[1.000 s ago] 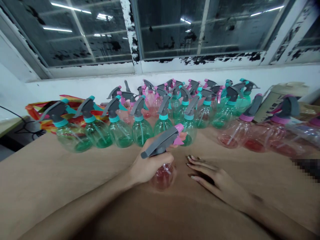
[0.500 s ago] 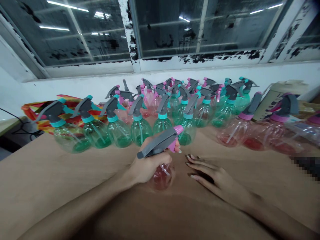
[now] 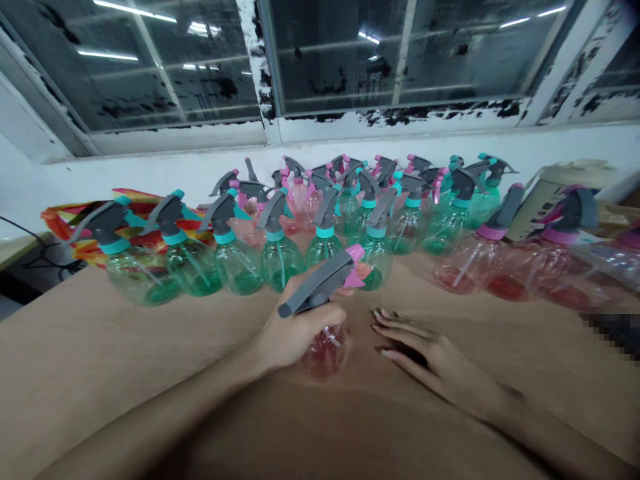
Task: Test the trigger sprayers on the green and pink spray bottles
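My left hand (image 3: 290, 333) is closed round the neck of a pink spray bottle (image 3: 325, 350) that stands on the brown table (image 3: 125, 360). Its grey sprayer head with a pink nozzle (image 3: 323, 280) points up and to the right, and a fingertip rests on the pink trigger. My right hand (image 3: 425, 357) lies flat on the table just right of the bottle, fingers stretched out and apart, holding nothing.
Several green spray bottles (image 3: 235, 257) with teal collars stand in rows behind the hands. Pink bottles (image 3: 480, 260) lie to the right, and more stand against the white wall (image 3: 150, 173). A striped bag (image 3: 75, 227) sits at the left and a beige container (image 3: 560, 193) at the right.
The trigger finger has eased outward again after a squeeze, and the sprayer head shifted slightly. The right hand has stayed in place.
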The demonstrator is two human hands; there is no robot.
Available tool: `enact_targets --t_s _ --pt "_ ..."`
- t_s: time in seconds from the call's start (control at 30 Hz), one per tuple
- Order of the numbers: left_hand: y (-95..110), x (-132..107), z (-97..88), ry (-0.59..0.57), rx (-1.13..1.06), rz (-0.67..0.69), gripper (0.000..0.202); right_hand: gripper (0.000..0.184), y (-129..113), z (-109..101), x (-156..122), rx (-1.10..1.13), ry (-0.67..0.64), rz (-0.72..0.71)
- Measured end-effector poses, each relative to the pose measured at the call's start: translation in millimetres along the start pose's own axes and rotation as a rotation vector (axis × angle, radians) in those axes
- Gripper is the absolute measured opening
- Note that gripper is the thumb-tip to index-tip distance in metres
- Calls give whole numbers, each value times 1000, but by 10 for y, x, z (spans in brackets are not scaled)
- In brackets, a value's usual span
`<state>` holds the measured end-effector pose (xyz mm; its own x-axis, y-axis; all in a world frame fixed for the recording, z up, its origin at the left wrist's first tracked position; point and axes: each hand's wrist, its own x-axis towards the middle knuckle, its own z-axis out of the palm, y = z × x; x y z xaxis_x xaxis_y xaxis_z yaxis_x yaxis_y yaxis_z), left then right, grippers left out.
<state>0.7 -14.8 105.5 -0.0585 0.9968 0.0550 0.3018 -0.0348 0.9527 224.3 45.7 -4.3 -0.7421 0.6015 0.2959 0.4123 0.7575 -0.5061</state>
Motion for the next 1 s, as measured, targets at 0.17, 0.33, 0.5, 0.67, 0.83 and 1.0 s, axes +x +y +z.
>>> enact_targets --t_s 0.17,0.33,0.5,0.67,0.83,1.0 --pt "46 3 4 -22 -57 12 44 38 7 4 -1 20 7 2" --pt "18 -15 -5 0 -121 9 21 39 22 12 -4 23 -1 -12" --pt "-36 -28 -24 11 -98 42 12 39 17 5 -6 2 -19 11" --pt "-57 -3 -4 12 -37 -11 23 40 8 3 -2 1 -19 6" --pt "-27 5 21 32 -19 2 40 38 -12 -7 1 1 -14 15" --pt "3 -3 21 36 -34 18 48 40 -6 -2 0 -3 -26 21"
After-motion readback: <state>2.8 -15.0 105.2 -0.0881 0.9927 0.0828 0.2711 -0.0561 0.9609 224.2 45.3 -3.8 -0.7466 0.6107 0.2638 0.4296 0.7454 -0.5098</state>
